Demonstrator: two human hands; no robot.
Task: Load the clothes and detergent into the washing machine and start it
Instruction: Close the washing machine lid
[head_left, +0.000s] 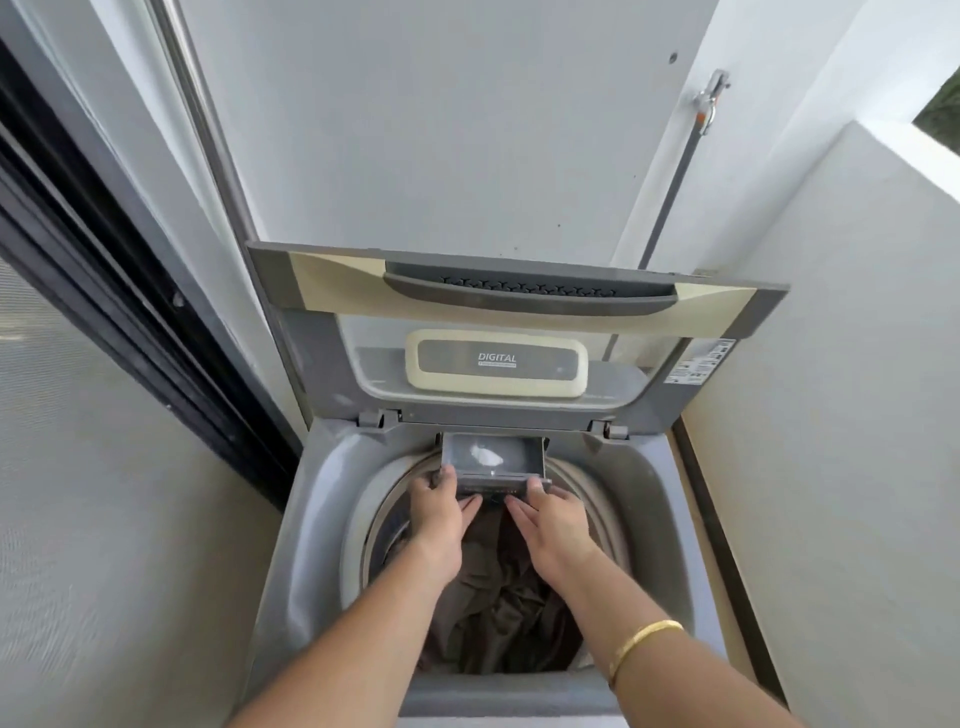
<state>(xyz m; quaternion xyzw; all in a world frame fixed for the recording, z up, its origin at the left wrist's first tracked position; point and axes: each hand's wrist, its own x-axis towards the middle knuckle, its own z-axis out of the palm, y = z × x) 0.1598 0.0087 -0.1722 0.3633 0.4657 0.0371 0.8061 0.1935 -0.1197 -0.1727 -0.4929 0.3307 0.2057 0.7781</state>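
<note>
A grey top-loading washing machine (322, 499) stands below me with its lid (519, 291) raised upright. Dark brown clothes (498, 613) fill the drum. At the back rim a grey detergent drawer (519, 453) is pulled out, with white powder (485, 455) lying in it. My left hand (439, 514) grips the drawer's front left corner, thumb on top and fingers underneath. My right hand (553, 525) holds the front right corner the same way. A gold bangle (641, 644) sits on my right wrist.
A dark-framed sliding door (104, 291) runs along the left. White walls close in behind and on the right, where a low parapet (852, 291) stands next to the machine. A tap and grey hose (675, 176) hang on the back wall.
</note>
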